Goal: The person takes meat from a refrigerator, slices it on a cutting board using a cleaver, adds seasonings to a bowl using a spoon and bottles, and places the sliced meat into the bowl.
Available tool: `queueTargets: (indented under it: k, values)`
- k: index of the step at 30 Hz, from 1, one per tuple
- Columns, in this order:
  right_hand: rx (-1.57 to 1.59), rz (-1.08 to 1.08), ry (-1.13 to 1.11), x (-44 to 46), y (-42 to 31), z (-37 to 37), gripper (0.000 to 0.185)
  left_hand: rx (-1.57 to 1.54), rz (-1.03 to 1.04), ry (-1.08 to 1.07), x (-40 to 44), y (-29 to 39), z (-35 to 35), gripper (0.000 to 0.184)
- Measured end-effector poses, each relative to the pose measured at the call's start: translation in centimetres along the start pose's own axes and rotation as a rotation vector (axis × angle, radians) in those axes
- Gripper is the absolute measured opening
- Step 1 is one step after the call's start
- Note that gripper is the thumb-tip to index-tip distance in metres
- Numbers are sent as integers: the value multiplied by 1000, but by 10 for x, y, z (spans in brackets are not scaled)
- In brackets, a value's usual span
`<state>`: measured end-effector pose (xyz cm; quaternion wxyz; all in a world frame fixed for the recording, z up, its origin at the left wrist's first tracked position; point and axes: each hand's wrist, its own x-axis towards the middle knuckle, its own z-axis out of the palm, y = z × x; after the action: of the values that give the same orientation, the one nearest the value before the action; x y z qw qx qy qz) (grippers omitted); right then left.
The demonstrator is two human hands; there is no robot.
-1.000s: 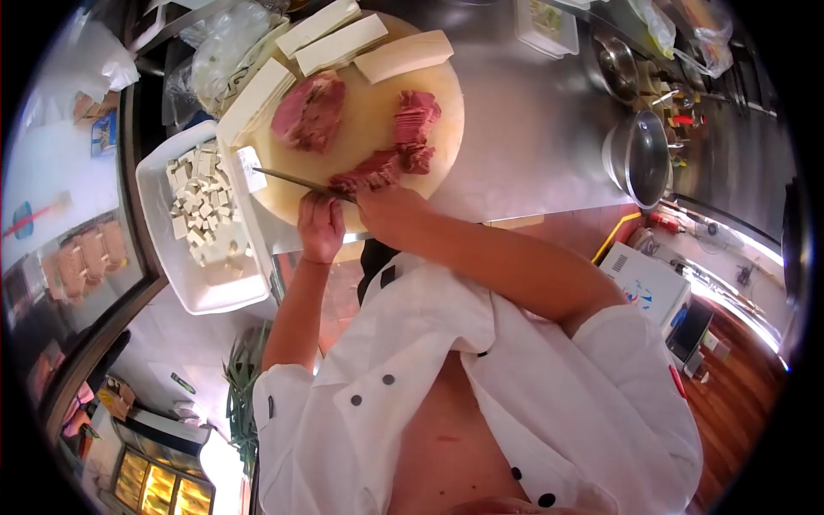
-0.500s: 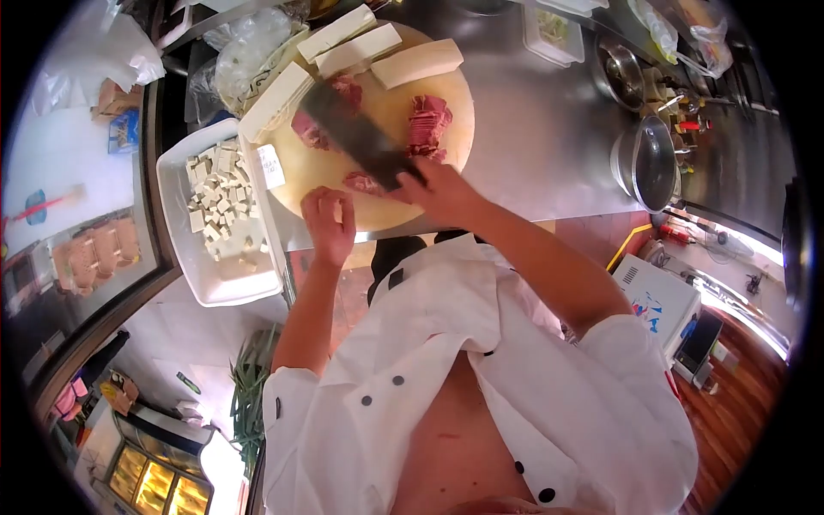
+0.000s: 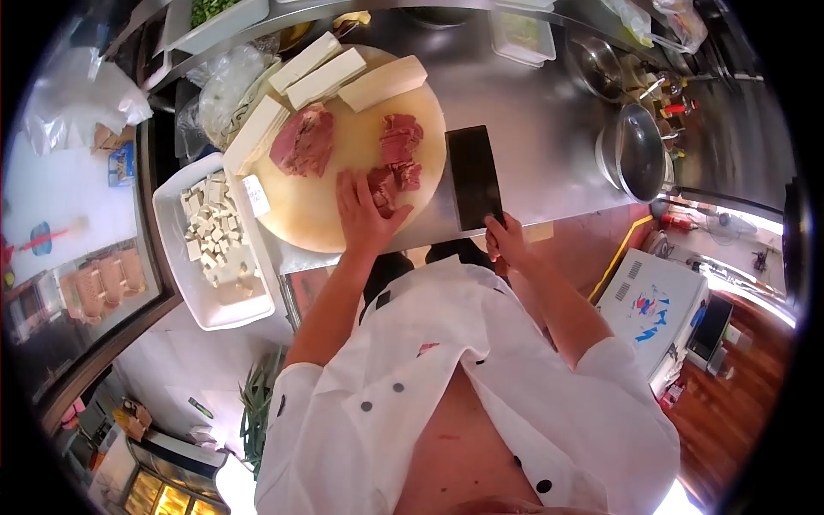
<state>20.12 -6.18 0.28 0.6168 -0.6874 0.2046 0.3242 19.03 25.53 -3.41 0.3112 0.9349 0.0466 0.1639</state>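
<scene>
Cleaver [image 3: 474,176] held beside the board [image 3: 300,210]

The right hand [image 3: 508,242] is closed around the cleaver, its blade over the surface [image 3: 541,146]. The left hand [image 3: 367,213] is spread open, touching the near end of the sliced meat [image 3: 401,142] on the board's right side. A meat chunk [image 3: 302,142] lies left of the slices.

Cleaver [image 3: 473,176] — smooth metal; counter [image 3: 539,129] — glossy metal; tub [image 3: 233,311] smooth plastic; jacket [image 3: 571,416] matt cloth; bag [image 3: 86,99] glossy, crinkled plastic
</scene>
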Motion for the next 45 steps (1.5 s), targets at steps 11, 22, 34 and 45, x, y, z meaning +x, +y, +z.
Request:
queueTargets:
  k: [11, 22, 34, 45]
  values:
    - [184, -23, -128, 46, 0, 33, 26, 82, 27, -216, 45, -22, -8, 110]
    - [125, -6, -131, 55, -17, 86, 27, -168, -32, -135, 17, -28, -24, 112]
    - [-62, -50, -280, 32, -8, 158, 34, -114, -73, -85, 52, 13, -4, 91]
    - [-1143, -215, -428, 27, -54, 140, 55, -115, 122, -94, 54, -1, -38, 54]
